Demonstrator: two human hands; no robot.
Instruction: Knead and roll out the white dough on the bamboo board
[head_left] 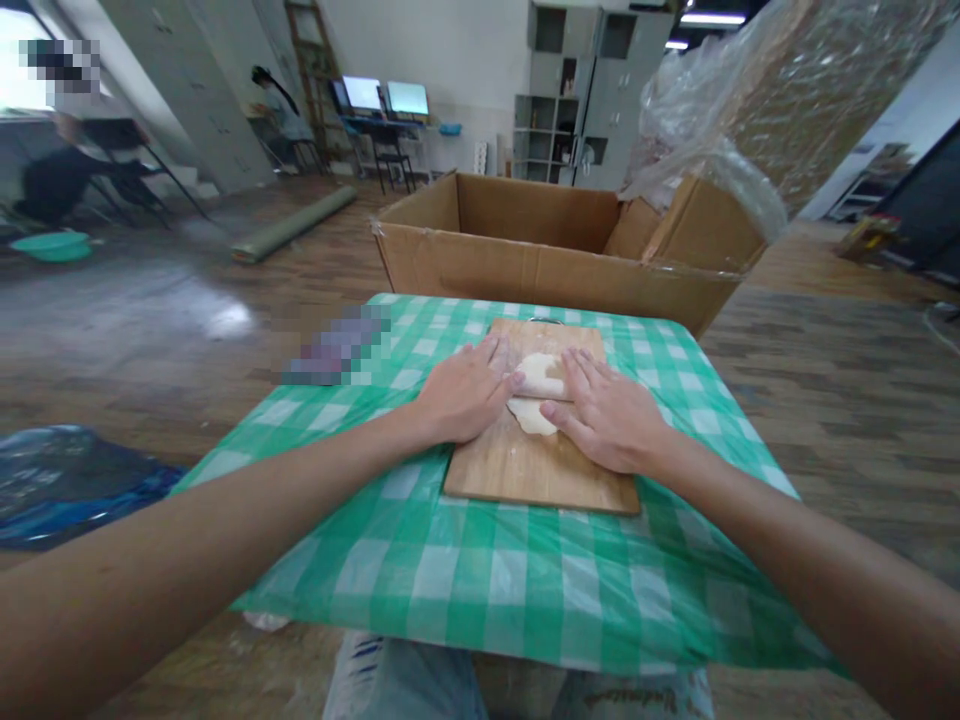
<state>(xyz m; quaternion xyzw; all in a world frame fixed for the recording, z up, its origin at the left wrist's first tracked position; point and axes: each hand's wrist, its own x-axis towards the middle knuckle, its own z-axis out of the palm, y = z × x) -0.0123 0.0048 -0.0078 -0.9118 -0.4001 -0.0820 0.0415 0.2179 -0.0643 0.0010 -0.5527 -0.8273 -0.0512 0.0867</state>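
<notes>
A rolling pin (546,388) lies crosswise over a thin, pale sheet of dough (535,418) on a wooden cutting board (544,482). My left hand (471,390) rests flat over the pin's left end, with the fingers stretched forward. Over the right end lies my right hand (606,408), its fingers extended and its thumb apart, near the dough's edge. Both pin ends are hidden under the hands. Dough shows in front of and behind the pin. The far end of the board has a metal handle (545,321).
A green-and-white checked cloth (420,570) covers the table. Beyond it stands a large open cardboard box (555,265) with plastic wrap (705,130). A blurred-out item (337,345) lies at the table's left edge. Two people sit in the background at left.
</notes>
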